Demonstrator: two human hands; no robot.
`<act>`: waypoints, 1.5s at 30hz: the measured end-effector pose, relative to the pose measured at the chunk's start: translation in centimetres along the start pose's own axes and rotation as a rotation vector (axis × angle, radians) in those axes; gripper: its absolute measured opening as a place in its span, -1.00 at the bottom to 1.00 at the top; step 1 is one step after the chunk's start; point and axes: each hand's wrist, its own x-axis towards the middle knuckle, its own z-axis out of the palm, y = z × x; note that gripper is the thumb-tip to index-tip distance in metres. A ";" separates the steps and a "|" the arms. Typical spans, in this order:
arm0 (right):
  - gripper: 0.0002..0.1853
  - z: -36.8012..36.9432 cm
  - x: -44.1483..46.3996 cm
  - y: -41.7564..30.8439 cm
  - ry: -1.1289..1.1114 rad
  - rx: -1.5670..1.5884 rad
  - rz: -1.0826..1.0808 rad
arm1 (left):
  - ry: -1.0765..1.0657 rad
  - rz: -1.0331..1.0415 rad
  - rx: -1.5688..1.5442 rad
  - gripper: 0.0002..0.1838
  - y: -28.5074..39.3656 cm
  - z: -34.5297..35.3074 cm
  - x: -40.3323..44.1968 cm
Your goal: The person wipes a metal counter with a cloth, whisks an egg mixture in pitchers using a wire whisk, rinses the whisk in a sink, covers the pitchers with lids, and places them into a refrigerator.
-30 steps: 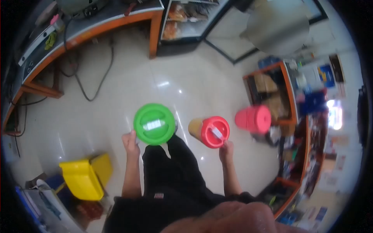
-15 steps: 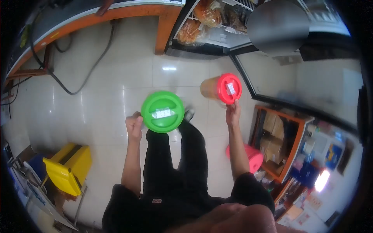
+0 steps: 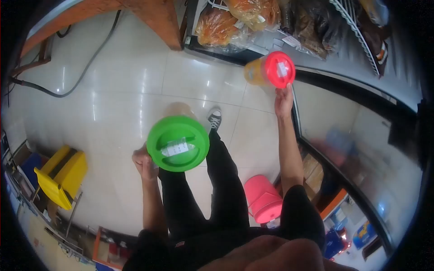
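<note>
My left hand (image 3: 145, 163) is closed at the left side of a large pitcher with a green lid (image 3: 178, 143), holding it by the handle. A white label lies across the lid. Further forward on the right, my right hand (image 3: 284, 101) grips a smaller pitcher with a red lid (image 3: 279, 70), which also bears a white label. Its see-through body shows yellowish contents and leans to the left, beside the open fridge's lower edge. Most of the green-lidded pitcher's body is hidden under its lid.
An open fridge (image 3: 262, 47) with bagged food (image 3: 219, 29) spans the front right, its glass door (image 3: 325, 101) swung out. A pink bucket (image 3: 263, 198) stands right of my legs. At left are a yellow bin (image 3: 63, 176) and a cable (image 3: 90, 63).
The fridge and its door are now much nearer. My right hand has moved forward with the red-lidded pitcher to the fridge's edge. The green-lidded pitcher stays in my left hand, lower in view.
</note>
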 end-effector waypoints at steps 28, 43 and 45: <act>-0.70 2.9 29.2 -2.1 0.201 0.267 -0.125 | 0.055 -0.108 0.103 -0.26 -5.2 5.6 0.1; -0.61 0.6 21.6 4.7 0.164 0.148 -0.239 | -0.157 -0.121 -0.026 -0.47 -12.4 15.6 5.9; -0.40 -1.0 12.1 6.0 0.106 0.119 -0.054 | -0.215 -0.165 0.005 -0.47 -13.5 18.5 7.1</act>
